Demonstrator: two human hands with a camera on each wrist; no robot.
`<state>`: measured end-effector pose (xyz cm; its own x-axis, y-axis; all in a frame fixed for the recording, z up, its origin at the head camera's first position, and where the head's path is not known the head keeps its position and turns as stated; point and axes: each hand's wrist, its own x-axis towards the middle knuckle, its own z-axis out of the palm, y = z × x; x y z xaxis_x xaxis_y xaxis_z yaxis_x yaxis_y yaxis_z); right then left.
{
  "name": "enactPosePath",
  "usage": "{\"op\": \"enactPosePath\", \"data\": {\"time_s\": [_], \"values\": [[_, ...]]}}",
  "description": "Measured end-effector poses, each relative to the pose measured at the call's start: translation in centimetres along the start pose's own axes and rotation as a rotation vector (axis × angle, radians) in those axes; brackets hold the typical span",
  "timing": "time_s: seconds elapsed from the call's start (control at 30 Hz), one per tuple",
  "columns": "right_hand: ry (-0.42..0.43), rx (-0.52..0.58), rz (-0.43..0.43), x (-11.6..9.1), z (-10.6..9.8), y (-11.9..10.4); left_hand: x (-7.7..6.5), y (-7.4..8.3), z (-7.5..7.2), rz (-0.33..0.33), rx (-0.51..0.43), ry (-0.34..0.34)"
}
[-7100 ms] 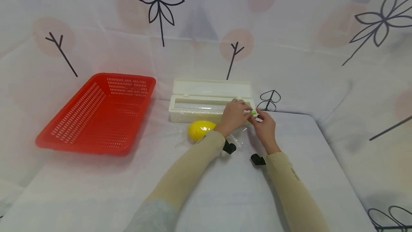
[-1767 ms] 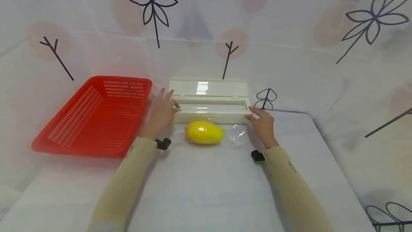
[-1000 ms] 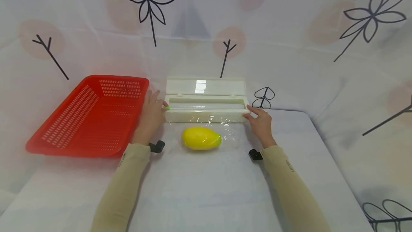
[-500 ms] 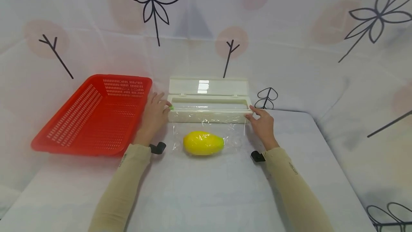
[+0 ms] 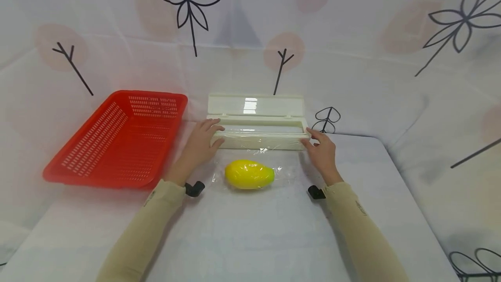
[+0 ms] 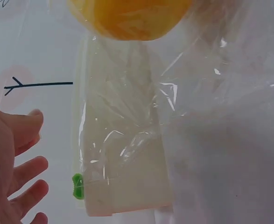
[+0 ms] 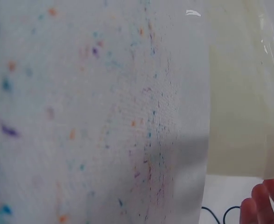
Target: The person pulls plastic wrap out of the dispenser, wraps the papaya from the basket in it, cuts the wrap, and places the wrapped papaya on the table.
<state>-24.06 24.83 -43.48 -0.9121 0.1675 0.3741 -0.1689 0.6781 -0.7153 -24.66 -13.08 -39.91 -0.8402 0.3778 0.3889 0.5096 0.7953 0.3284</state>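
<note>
A cream cling film dispenser (image 5: 258, 142) stands near the wall with its lid (image 5: 274, 105) raised. Clear film (image 5: 287, 171) stretches from its front edge over the table. On the film lies a yellow fruit with a green tip (image 5: 249, 174), its kind uncertain. My right hand (image 5: 322, 153) grips the dispenser's right end between thumb and fingers. Over the left end hovers my left hand (image 5: 197, 147), fingers loosely bent and holding nothing. In the left wrist view, a green slider cutter (image 6: 78, 186) sits at the dispenser's left end, apart from the fingers.
A red plastic basket (image 5: 117, 147) with slotted walls stands left of the dispenser, close to my left forearm. White patterned cloth covers the wall (image 5: 344, 64) behind and the table (image 5: 254, 234). The table's right edge runs beyond my right arm.
My left hand, earlier at the right end, has let go of the green slider at the left end and shifted rightward. Fruit and film have come nearer me. My right hand stays.
</note>
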Motion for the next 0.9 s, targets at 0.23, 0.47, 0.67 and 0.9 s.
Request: {"op": "enactPosePath", "data": {"time_s": [0.23,0.47,0.67,0.9], "values": [[0.068,0.021,-0.103,-0.3,-0.1,0.1,-0.2,-0.5,1.1,0.008,0.192,0.000],[0.082,0.029,-0.127,-0.7,-0.2,0.0,-0.2,-1.0,1.2,0.007,0.101,0.119],[0.056,-0.018,-0.141,-0.7,-0.3,0.3,-0.5,-1.6,0.7,-0.071,0.106,0.083],[0.050,-0.074,-0.121,-0.6,-0.5,0.1,-0.6,-2.5,0.3,0.010,0.067,0.043]]}}
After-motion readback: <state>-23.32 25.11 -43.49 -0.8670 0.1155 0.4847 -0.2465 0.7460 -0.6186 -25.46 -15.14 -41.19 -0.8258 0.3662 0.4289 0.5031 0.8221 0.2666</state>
